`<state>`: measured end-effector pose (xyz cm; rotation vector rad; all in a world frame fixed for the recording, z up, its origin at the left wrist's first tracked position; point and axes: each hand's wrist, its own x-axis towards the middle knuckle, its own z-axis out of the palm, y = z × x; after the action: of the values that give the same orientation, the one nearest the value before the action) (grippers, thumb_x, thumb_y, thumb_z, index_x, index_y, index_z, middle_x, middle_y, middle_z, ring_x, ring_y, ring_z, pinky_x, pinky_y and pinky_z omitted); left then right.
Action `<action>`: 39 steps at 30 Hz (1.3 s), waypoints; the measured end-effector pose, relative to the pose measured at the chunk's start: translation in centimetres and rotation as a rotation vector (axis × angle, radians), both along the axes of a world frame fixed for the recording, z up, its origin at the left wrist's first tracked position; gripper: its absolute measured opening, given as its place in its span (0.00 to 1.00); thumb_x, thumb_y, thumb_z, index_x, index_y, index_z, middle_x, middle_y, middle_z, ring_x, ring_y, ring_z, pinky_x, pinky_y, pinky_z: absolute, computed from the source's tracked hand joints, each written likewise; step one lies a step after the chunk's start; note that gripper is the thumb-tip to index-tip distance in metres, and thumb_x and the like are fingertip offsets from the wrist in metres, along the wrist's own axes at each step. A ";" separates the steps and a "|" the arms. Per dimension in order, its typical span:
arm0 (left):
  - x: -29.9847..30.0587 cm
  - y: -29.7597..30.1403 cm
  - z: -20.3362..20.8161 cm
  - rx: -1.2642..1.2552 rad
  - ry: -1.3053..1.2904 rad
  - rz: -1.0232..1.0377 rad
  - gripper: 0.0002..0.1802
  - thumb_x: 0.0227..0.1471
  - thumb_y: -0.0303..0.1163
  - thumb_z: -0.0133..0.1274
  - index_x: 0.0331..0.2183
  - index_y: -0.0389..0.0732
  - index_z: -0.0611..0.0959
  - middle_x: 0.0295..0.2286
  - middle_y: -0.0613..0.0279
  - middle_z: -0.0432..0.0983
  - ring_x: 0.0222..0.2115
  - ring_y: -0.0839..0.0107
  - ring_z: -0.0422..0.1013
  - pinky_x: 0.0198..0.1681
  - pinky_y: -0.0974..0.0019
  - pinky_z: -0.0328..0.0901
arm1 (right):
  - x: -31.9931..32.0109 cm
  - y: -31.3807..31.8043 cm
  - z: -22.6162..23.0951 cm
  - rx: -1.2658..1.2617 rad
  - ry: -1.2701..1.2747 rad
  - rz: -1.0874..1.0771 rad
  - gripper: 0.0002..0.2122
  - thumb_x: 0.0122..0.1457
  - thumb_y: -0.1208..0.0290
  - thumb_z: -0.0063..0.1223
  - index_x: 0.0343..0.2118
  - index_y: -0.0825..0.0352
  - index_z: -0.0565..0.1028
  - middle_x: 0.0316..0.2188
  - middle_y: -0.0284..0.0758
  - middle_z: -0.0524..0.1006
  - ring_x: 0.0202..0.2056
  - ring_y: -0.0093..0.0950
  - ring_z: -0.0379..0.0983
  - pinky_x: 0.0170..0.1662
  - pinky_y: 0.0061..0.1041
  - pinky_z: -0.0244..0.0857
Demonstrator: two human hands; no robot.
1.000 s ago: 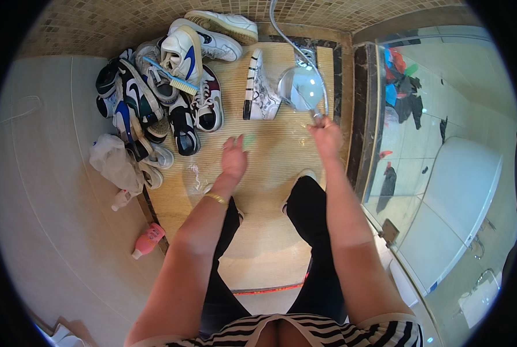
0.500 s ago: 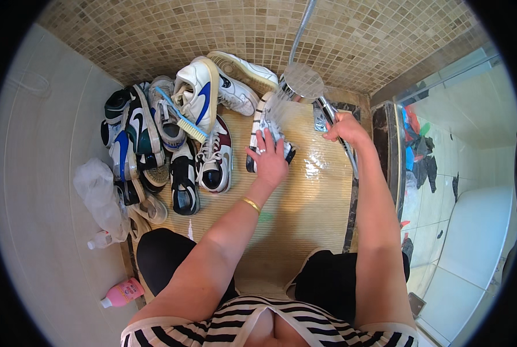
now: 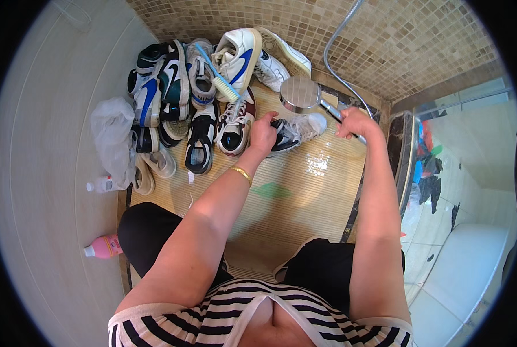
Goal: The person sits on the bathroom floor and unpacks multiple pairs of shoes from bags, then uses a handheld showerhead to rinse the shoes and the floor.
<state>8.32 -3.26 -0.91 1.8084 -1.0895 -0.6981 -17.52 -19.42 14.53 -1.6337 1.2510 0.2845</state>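
Observation:
My right hand [image 3: 355,122] is wrapped round the handle of a chrome shower head [image 3: 300,93], which hangs tilted over the mat. Just below it, a wet black-and-white sneaker [image 3: 297,133] lies on its side, its pale end to the right. My left hand [image 3: 264,133] grips the sneaker's dark left end, fingers partly hidden. Beside that hand stands a maroon, white and black sneaker [image 3: 235,124]. A scrub brush [image 3: 226,88] with a light blue handle and pale bristles rests across the piled shoes.
Several sneakers, including a white one with blue [image 3: 238,58], crowd the back left against the tiled wall. A clear plastic bag [image 3: 112,139], a small bottle [image 3: 100,185] and a pink bottle [image 3: 104,247] sit along the left. The hose [image 3: 330,43] runs up the wall; a dark stone curb [image 3: 394,150] borders the right.
The sneaker has turned from pointing away to lying sideways. My left hand has gone from resting flat on it to gripping its left end. Spray seen earlier at the shower head no longer shows.

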 end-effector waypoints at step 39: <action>1.2 -16.7 7.3 0.160 0.898 0.030 0.17 0.64 0.40 0.56 0.38 0.33 0.79 0.33 0.44 0.82 0.31 0.51 0.81 0.33 0.53 0.78 | 5.0 3.4 -4.3 0.104 -0.435 -0.936 0.15 0.58 0.65 0.71 0.31 0.64 0.72 0.19 0.34 0.76 0.16 0.25 0.71 0.20 0.26 0.67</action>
<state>9.49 -19.92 6.35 1.3642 -0.4047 -1.4198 -12.54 -16.01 10.25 -0.8128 1.4682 -0.5475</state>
